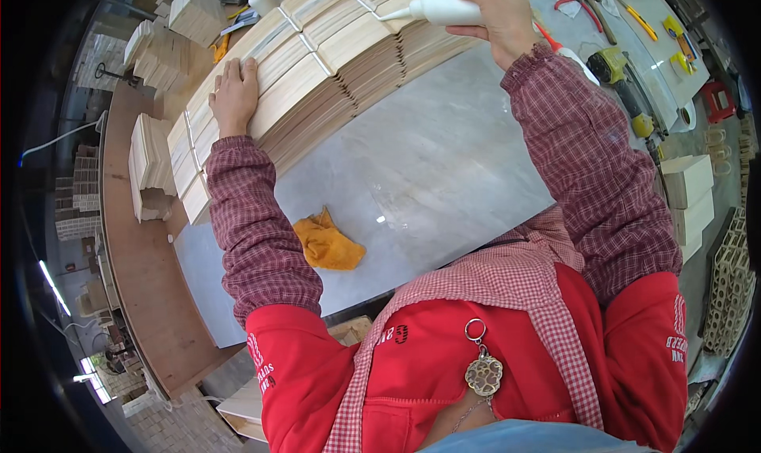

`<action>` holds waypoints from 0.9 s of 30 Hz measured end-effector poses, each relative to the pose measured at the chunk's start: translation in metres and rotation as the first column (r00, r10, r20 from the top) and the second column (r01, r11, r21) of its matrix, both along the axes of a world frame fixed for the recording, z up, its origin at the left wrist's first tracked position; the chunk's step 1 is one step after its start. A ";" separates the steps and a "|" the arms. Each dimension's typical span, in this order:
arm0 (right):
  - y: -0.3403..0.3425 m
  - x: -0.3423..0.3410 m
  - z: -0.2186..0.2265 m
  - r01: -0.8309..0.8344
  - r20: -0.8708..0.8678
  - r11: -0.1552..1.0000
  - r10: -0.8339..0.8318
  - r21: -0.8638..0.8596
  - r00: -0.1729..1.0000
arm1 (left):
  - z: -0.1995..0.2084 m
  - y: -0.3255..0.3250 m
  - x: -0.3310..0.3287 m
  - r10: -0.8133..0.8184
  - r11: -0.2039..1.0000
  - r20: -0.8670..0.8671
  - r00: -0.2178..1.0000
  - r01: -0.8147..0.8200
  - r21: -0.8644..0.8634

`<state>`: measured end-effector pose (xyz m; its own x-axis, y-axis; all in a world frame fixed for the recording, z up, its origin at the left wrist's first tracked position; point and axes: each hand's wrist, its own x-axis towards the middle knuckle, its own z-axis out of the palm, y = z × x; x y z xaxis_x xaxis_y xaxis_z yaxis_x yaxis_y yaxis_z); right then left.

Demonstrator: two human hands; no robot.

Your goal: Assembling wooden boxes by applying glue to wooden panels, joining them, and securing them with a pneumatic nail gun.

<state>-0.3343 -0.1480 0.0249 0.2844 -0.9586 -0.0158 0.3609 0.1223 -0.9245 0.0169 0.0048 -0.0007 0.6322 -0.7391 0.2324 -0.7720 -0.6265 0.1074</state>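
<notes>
A: What's nearest?

B: A yellow cloth (329,243), crumpled on the grey tabletop (444,144), toward the left. The left sleeve (258,223) could drag it if it swept low.

A: And the left hand (235,96)?

B: Laid over the pale wooden strips (297,108) along the far side, clutching nothing. A sideways push might skew the rows, as they seem merely stacked.

A: The right hand (503,17)?

B: Farther off, to the right, clasped around a white squeeze bottle (449,3) tipped nearly level. Too hard a squeeze could flood the white line (317,61) pattern; whether its nozzle (396,14) touches wood, I can't tell.
</notes>
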 end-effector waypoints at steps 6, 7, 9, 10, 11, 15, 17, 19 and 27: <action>0.014 -0.016 -0.005 -0.033 0.073 0.997 0.029 0.066 0.997 | -0.002 0.001 0.003 -0.004 1.000 0.008 1.000 0.004 -0.006; 0.015 -0.019 -0.005 -0.044 0.091 0.996 0.037 0.079 0.995 | -0.002 0.001 0.003 -0.007 1.000 0.008 1.000 0.007 -0.005; 0.017 -0.024 -0.005 -0.066 0.125 0.993 0.053 0.103 0.991 | -0.003 0.000 0.004 -0.012 1.000 0.012 1.000 0.012 -0.020; 0.018 -0.027 -0.006 -0.078 0.142 0.990 0.061 0.114 0.988 | -0.004 0.001 0.004 -0.015 1.000 0.013 1.000 0.015 -0.027; 0.018 -0.030 -0.006 -0.090 0.158 0.988 0.070 0.125 0.985 | -0.004 0.001 0.004 -0.017 0.999 0.013 1.000 0.017 -0.036; 0.005 -0.060 -0.004 -0.093 0.186 0.984 0.064 0.153 0.980 | 0.001 0.001 0.002 -0.034 0.999 -0.025 0.999 0.033 -0.036; -0.013 -0.087 0.000 -0.060 0.168 0.987 0.035 0.150 0.985 | 0.005 0.002 0.001 -0.019 0.999 -0.027 0.999 0.018 -0.031; -0.058 -0.115 -0.003 -0.022 0.125 0.974 -0.006 0.224 0.992 | 0.004 0.005 0.003 -0.032 0.999 -0.027 0.999 0.031 -0.034; -0.194 -0.225 -0.033 0.139 -0.296 0.974 -0.080 0.181 0.952 | 0.006 0.008 -0.001 -0.079 0.992 -0.058 0.995 0.072 -0.108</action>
